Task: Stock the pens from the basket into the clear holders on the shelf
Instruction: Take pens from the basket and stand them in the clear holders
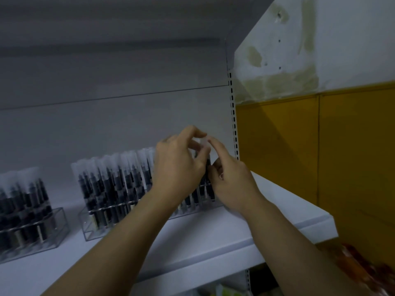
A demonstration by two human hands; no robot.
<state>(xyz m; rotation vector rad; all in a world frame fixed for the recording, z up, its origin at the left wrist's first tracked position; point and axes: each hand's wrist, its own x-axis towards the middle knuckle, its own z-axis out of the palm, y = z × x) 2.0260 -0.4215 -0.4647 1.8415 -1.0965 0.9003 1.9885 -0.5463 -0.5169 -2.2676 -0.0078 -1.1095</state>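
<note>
Insertion is proceeding: left hand (179, 167) and right hand (230, 180) are pinching one pen (208, 174), seating it in the clear holder (89, 231); a straight downward push is likely coming next.

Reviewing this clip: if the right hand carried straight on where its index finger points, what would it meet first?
The right hand would likely meet the frosted cap of the pen first, with the left hand just beyond; blur leaves depth unclear.

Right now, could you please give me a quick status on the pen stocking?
Left hand and right hand pinch one pen. Pen at right end of clear holder. Nothing blocking.
</note>
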